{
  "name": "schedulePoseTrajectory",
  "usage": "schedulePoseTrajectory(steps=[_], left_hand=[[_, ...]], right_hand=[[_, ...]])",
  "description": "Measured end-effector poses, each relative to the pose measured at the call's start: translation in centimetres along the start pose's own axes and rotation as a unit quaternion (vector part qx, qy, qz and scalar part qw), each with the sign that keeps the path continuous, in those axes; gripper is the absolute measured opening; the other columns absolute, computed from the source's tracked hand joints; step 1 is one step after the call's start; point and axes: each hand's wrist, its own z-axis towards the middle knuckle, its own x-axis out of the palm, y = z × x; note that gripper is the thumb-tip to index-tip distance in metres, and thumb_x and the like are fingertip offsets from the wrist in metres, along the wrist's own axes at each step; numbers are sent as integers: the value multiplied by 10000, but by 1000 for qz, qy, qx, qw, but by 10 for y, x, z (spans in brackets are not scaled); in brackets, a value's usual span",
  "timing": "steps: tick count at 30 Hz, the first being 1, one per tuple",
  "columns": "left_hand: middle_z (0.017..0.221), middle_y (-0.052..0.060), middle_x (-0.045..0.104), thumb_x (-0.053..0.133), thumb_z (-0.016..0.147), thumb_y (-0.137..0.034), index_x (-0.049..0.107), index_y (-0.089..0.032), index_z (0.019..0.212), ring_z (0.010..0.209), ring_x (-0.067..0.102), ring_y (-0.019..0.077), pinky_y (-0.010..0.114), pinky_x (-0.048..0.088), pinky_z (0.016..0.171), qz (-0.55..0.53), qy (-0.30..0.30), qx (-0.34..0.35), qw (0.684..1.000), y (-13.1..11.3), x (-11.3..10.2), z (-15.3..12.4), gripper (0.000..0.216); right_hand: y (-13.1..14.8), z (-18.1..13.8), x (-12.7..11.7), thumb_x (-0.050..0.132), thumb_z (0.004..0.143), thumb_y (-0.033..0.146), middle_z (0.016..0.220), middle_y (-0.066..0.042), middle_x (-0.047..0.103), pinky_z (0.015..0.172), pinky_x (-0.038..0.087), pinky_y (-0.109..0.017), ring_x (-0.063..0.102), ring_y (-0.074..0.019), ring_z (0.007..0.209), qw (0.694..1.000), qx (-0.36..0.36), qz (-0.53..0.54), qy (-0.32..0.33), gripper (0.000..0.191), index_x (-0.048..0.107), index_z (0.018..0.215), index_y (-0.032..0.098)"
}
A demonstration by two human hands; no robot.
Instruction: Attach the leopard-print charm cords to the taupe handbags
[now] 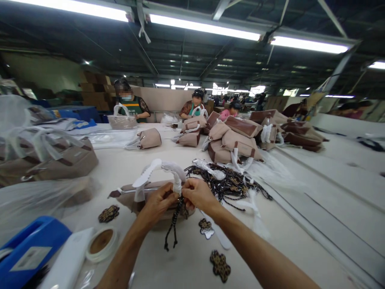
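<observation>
A taupe handbag lies in front of me, its handle wrapped in white padding. My left hand pinches at the foot of that handle, where a black braided cord hangs down with two knotted ends. From the other side my right hand is closed on the same cord, its fingertips partly hidden. Several flower-shaped leopard-print charms lie about: one charm left of the bag, a partly white charm and another charm near my right forearm.
Behind my right hand is a heap of black cords. Piled handbags stand beyond it, with more wrapped bags at left. A blue tape dispenser and a tape roll sit front left. Co-workers work across the table.
</observation>
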Motion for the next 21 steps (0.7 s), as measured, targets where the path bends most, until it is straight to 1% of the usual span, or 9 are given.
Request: schedulePoseTrajectory(steps=[3, 6, 8, 11, 14, 16, 18, 20, 21], left_hand=[[807, 13, 641, 578, 837, -399, 625, -184, 898, 765, 602, 192, 286, 500, 727, 8, -19, -2, 1000, 0, 3, 0, 229], [814, 7, 658, 591, 814, -440, 628, -196, 927, 739, 615, 195, 274, 506, 684, 47, -72, -29, 996, -2, 5, -1, 272], [783, 3, 669, 587, 802, -486, 633, -206, 909, 738, 622, 210, 283, 513, 687, 87, -94, -47, 991, -1, 3, -2, 303], [777, 14, 683, 607, 771, -530, 641, -220, 861, 780, 625, 239, 310, 521, 735, 126, -94, -53, 986, 5, -4, -2, 325], [846, 44, 709, 674, 710, -527, 660, -217, 851, 856, 628, 277, 358, 528, 808, 75, -48, -56, 994, 8, -9, -2, 341], [847, 41, 718, 726, 661, -511, 671, -214, 837, 877, 631, 287, 383, 530, 845, 25, -32, -76, 996, 6, -11, -2, 349], [831, 28, 725, 766, 615, -496, 678, -208, 816, 867, 636, 285, 396, 541, 850, -7, -42, -106, 993, 2, -11, -2, 362], [827, 22, 732, 767, 605, -501, 683, -202, 816, 848, 643, 283, 411, 550, 843, -14, -59, -121, 991, -3, -12, -3, 376], [840, 21, 735, 757, 612, -505, 686, -205, 825, 861, 644, 287, 418, 544, 860, -7, -72, -115, 991, -5, -13, -3, 376]], right_hand=[[-10, -10, 18, 570, 705, 238, 457, 67, 541, 302, 394, -181, 513, -112, 340, 995, -4, 50, -81, 89, 522, 641, 199], [-17, -18, 36, 518, 776, 271, 536, 62, 543, 375, 470, -197, 542, -107, 399, 982, 0, 83, -168, 84, 504, 727, 204], [-18, -18, 41, 460, 815, 249, 608, 44, 574, 438, 513, -202, 580, -105, 455, 981, 9, 74, -181, 72, 511, 799, 201], [-9, -9, 31, 490, 771, 178, 611, 29, 621, 431, 521, -219, 613, -129, 466, 996, 35, 13, -76, 129, 587, 855, 190], [12, 9, 5, 585, 619, 74, 438, 36, 589, 330, 455, -216, 565, -152, 349, 996, 58, -42, 59, 121, 637, 659, 175], [28, 23, -12, 622, 561, 47, 384, 46, 568, 300, 416, -189, 526, -132, 309, 976, 36, -126, 172, 128, 613, 560, 175], [40, 32, -22, 666, 548, 62, 387, 55, 576, 292, 399, -165, 517, -115, 315, 944, 22, -183, 272, 130, 602, 542, 175], [42, 35, -23, 692, 564, 85, 397, 52, 585, 314, 432, -171, 537, -116, 341, 942, 62, -138, 298, 135, 592, 539, 172], [40, 34, -20, 706, 569, 93, 401, 46, 588, 327, 455, -183, 547, -121, 351, 958, 84, -70, 265, 144, 587, 538, 169]])
